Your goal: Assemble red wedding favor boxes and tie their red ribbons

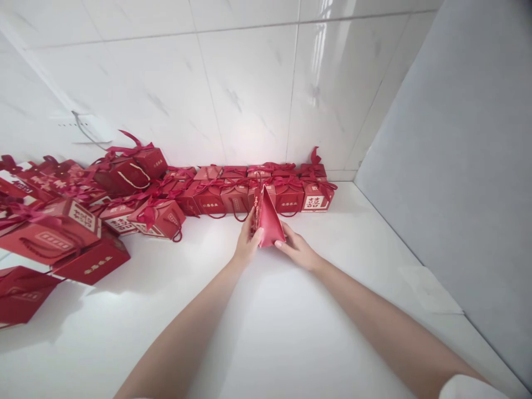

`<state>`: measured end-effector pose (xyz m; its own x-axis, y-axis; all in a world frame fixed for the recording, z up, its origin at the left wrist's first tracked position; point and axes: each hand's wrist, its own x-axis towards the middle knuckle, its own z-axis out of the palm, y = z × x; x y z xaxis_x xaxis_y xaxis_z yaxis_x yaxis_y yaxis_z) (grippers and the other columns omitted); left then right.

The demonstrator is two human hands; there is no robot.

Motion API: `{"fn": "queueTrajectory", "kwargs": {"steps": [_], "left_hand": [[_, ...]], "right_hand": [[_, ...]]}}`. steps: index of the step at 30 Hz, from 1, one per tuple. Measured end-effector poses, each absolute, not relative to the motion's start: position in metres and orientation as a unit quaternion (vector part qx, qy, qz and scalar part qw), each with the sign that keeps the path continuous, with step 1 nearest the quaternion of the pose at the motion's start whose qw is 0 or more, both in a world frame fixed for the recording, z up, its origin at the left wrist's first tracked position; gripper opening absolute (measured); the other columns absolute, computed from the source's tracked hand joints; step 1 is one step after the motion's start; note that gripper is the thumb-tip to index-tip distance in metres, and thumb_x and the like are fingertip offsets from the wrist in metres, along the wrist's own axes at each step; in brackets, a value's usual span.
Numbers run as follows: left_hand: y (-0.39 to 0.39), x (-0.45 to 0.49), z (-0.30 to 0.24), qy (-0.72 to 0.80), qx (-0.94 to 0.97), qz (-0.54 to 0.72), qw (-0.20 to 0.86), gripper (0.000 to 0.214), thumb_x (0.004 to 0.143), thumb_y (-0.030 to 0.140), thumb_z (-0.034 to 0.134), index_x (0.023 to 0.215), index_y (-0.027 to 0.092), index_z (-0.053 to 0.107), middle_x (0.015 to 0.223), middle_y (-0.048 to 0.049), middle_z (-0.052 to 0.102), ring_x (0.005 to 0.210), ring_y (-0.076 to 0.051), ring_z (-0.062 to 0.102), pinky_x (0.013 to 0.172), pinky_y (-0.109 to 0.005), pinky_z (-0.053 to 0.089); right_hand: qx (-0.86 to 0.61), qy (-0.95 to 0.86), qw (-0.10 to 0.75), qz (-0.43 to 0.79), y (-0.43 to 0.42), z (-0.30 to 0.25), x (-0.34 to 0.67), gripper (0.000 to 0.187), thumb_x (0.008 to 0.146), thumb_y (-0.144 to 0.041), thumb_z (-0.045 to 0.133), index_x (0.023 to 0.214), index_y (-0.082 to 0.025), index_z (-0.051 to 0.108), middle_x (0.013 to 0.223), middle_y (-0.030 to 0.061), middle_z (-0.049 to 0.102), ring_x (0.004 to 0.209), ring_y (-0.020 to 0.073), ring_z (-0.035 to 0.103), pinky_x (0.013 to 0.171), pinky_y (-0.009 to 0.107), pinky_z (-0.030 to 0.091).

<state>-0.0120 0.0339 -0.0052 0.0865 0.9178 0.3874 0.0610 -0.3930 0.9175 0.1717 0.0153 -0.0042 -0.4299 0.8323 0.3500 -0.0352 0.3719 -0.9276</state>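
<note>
Between my two hands, just above the white table, is a red gift box with an open, triangular end facing me and its pink-red inside showing. My left hand grips its left side, thumb at the lower front edge. On the right edge, my right hand holds it with the thumb in front and the fingers behind. Right behind it stands a row of closed red gift boxes with ribbon bows and cord handles. One box at the row's right end shows a white panel with red characters.
On the left, several more red gift boxes lie in a loose pile, some tilted or stacked. A white tiled wall closes off the back. A grey panel rises along the right side. A cable hangs by the wall at left.
</note>
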Motion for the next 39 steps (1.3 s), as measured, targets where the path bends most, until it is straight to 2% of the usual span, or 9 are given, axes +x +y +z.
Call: {"fn": "queueTrajectory", "kwargs": {"steps": [4,6,9,15,22,28,34,36,39], "left_hand": [[0.032,-0.015,-0.007,0.384,0.614,0.554,0.410,0.082,0.085,0.070,0.051,0.150,0.022,0.033,0.156,-0.0120,0.033,0.142,-0.031,0.034,0.114,-0.041,0.037],[0.030,-0.019,-0.007,0.404,0.582,0.572,0.413,0.079,0.089,0.069,0.046,0.151,0.024,0.029,0.151,-0.0130,0.038,0.134,-0.030,0.044,0.104,-0.040,0.046],[0.027,-0.023,-0.006,0.443,0.559,0.597,0.367,0.081,0.087,0.059,0.059,0.152,0.025,0.025,0.139,-0.0139,0.049,0.123,-0.030,0.054,0.089,-0.037,0.054],[0.024,-0.019,-0.002,0.421,0.677,0.528,0.293,0.055,0.085,0.045,0.068,0.133,0.023,0.055,0.142,-0.0112,0.046,0.135,-0.031,0.042,0.119,-0.043,0.029],[0.015,-0.012,-0.004,0.372,0.647,0.496,0.444,0.062,0.086,0.043,0.068,0.139,0.020,0.045,0.136,-0.0122,0.056,0.127,-0.030,0.052,0.111,-0.043,0.042],[0.016,-0.010,0.001,0.401,0.653,0.473,0.434,0.058,0.086,0.041,0.067,0.136,0.018,0.049,0.133,-0.0124,0.059,0.125,-0.029,0.055,0.109,-0.042,0.043],[0.017,-0.010,0.002,0.356,0.633,0.529,0.439,0.109,0.075,0.035,0.079,0.155,0.029,0.005,0.142,-0.0109,0.049,0.127,-0.026,0.053,0.108,-0.040,0.044],[0.021,-0.012,0.000,0.344,0.587,0.547,0.487,0.088,0.080,0.042,0.074,0.151,0.026,0.024,0.135,-0.0108,0.055,0.120,-0.027,0.058,0.101,-0.039,0.049],[0.025,-0.015,-0.004,0.357,0.541,0.560,0.516,0.053,0.082,0.050,0.069,0.123,0.019,0.059,0.119,-0.0106,0.066,0.110,-0.029,0.063,0.094,-0.038,0.052]], "right_hand": [[-0.287,-0.679,0.456,0.499,0.018,-0.007,0.172,0.060,0.092,-0.045,0.059,0.146,-0.027,0.041,0.148,0.0042,0.048,0.135,0.0242,0.046,0.116,0.041,0.035],[-0.293,-0.614,0.469,0.563,0.022,-0.010,0.173,0.056,0.091,-0.049,0.058,0.141,-0.028,0.045,0.146,0.0042,0.050,0.132,0.0258,0.050,0.109,0.045,0.043],[-0.293,-0.461,0.491,0.678,0.032,-0.014,0.176,0.050,0.084,-0.051,0.064,0.128,-0.027,0.056,0.136,0.0058,0.059,0.118,0.0293,0.061,0.088,0.047,0.057],[-0.288,-0.392,0.532,0.693,0.038,-0.011,0.181,0.039,0.078,-0.039,0.068,0.114,-0.025,0.064,0.121,0.0041,0.069,0.109,0.0264,0.066,0.096,0.046,0.054],[-0.290,-0.429,0.521,0.678,0.037,-0.011,0.184,0.039,0.081,-0.042,0.063,0.116,-0.024,0.064,0.126,0.0056,0.067,0.117,0.0302,0.063,0.102,0.052,0.049],[-0.271,-0.415,0.534,0.685,0.039,-0.012,0.184,0.037,0.082,-0.040,0.062,0.115,-0.024,0.064,0.123,0.0050,0.068,0.115,0.0280,0.064,0.105,0.050,0.047],[-0.322,-0.439,0.563,0.621,0.042,-0.020,0.179,0.032,0.080,-0.044,0.063,0.104,-0.023,0.068,0.111,0.0047,0.073,0.104,0.0292,0.068,0.093,0.048,0.054],[-0.358,-0.451,0.578,0.579,0.040,-0.022,0.176,0.037,0.083,-0.053,0.058,0.101,-0.022,0.069,0.109,0.0046,0.073,0.104,0.0294,0.067,0.093,0.047,0.053],[-0.368,-0.472,0.589,0.543,0.031,-0.021,0.172,0.051,0.091,-0.064,0.043,0.106,-0.021,0.066,0.111,0.0049,0.071,0.108,0.0283,0.064,0.096,0.044,0.051]]}}
